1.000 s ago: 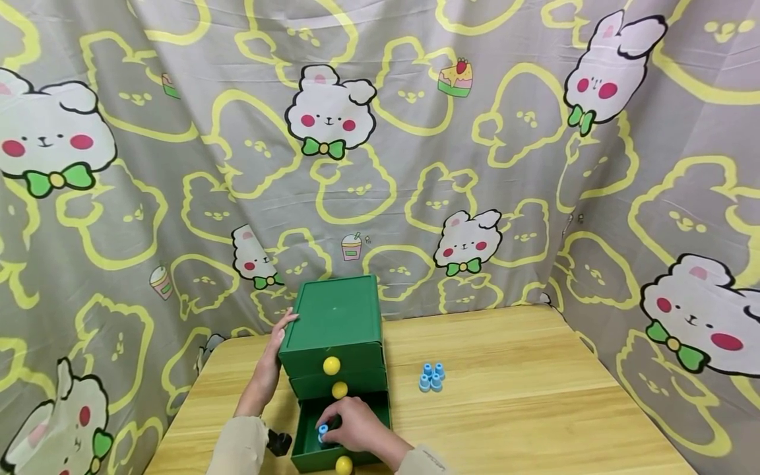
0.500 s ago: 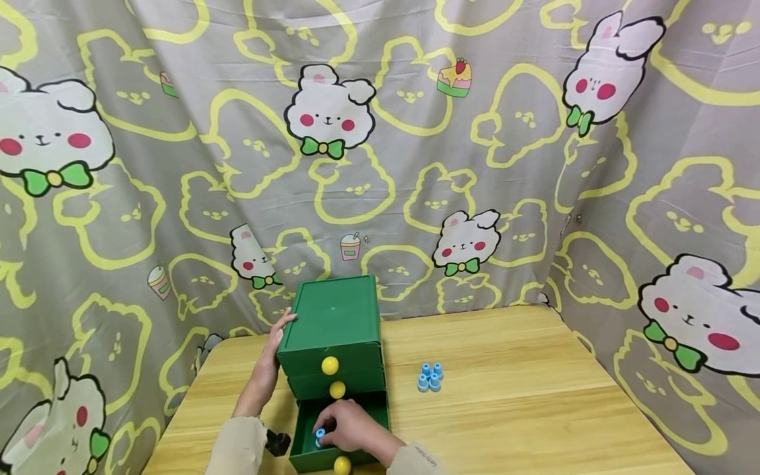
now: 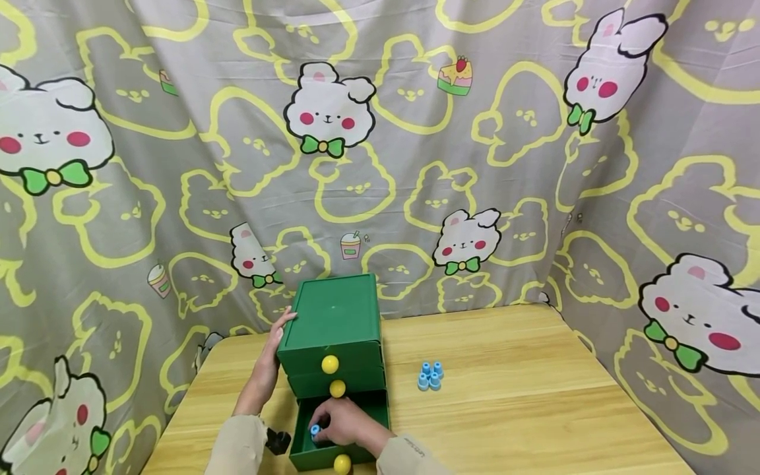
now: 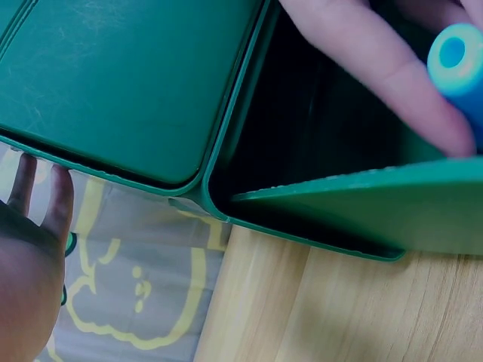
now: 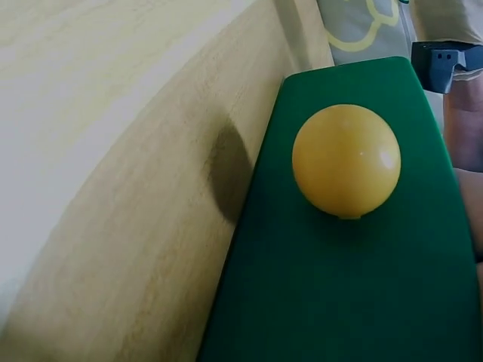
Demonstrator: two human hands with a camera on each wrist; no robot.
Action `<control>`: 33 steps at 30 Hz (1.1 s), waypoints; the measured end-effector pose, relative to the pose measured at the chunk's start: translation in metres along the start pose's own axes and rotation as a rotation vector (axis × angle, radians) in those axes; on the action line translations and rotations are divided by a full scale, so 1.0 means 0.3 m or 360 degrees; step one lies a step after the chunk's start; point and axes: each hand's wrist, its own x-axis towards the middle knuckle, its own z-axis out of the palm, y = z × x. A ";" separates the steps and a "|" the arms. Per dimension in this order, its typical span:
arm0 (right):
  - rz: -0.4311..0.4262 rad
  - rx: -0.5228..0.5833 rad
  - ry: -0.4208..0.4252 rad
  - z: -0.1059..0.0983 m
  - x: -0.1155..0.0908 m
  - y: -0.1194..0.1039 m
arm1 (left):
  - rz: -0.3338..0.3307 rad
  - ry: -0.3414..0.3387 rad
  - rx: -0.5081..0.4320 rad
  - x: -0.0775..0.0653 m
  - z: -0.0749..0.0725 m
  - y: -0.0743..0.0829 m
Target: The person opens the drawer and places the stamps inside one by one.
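A green drawer cabinet (image 3: pixel 335 310) with round yellow knobs stands on the table, its bottom drawer (image 3: pixel 301 445) pulled out. My left hand (image 3: pixel 264 373) rests along the cabinet's left side; the left wrist view shows its straight fingers (image 4: pixel 56 204) against the wall. Inside the drawer, my right hand (image 3: pixel 344 422) pinches a small light-blue tapered cup-shaped piece (image 3: pixel 315 431). A hole shows in the top of that blue piece (image 4: pixel 456 64) in the left wrist view. The right wrist view shows the drawer front (image 5: pixel 339 286) and its yellow knob (image 5: pixel 347 162); the right fingers are hidden there.
Several matching light-blue pieces (image 3: pixel 430 376) stand in a cluster on the wooden table (image 3: pixel 505 396), right of the cabinet. A patterned curtain (image 3: pixel 404 165) hangs behind the table's far edge. A black device (image 3: pixel 278 442) sits by the left wrist.
My right hand has moved slightly left within the drawer, carrying the pinched blue piece toward the drawer's left side. The left hand and the cluster of pieces have stayed put.
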 end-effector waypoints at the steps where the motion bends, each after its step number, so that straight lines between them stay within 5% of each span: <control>1: 0.0014 0.0032 0.0002 0.002 0.003 0.001 | -0.0002 0.0002 0.0000 0.000 0.000 0.001; 16: 0.0087 0.0174 0.0008 0.009 0.021 0.008 | -0.0005 0.0007 0.0012 -0.001 0.002 0.006; 33: 0.0067 0.0079 0.0028 0.016 0.017 0.008 | 0.0001 0.0007 0.0012 0.000 -0.002 0.001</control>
